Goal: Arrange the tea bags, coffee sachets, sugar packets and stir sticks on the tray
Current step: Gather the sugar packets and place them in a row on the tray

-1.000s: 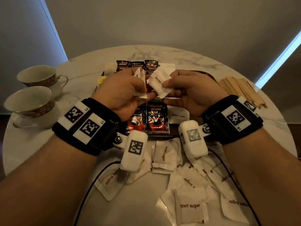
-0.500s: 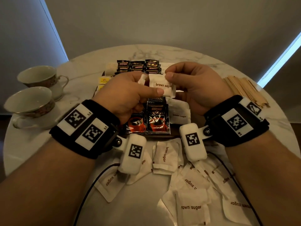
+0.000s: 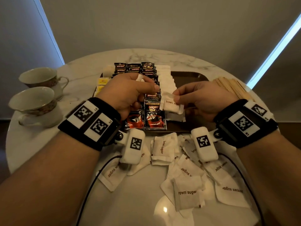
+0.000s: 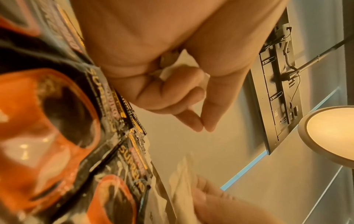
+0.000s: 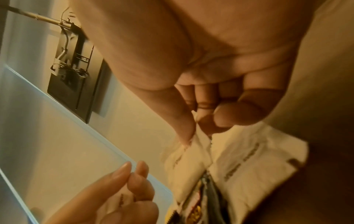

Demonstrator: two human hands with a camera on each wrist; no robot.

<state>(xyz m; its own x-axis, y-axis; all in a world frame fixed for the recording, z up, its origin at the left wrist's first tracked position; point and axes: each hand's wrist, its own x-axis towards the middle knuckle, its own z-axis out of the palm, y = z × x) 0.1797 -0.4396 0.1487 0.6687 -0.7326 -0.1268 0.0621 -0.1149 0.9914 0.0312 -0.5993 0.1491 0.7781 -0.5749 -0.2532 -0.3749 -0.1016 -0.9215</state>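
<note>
L hand (image 3: 128,90) sits knuckles-up over the tray's (image 3: 187,75) left half, fingers curled round white sugar packets (image 3: 140,78); thumb and forefinger tips meet in the L wrist view, a bit of white paper tucked in the fist. How many packets it grips: can't tell. R hand (image 3: 202,98) is beside it over the tray's near edge, thumb and forefinger pinching the top edge of a brown sugar packet (image 3: 171,105), which hangs tilted, other fingers curled. Coffee sachets (image 3: 154,118) lie on the tray under both hands, partly hidden. Loose sugar packets (image 3: 187,191) spread along the table's (image 3: 40,144) near edge, some behind the wrist cams. Stir sticks (image 3: 234,88) lie at the table's right edge, off the tray. Tea bags (image 3: 101,82) at the tray's left edge, mostly covered.
</note>
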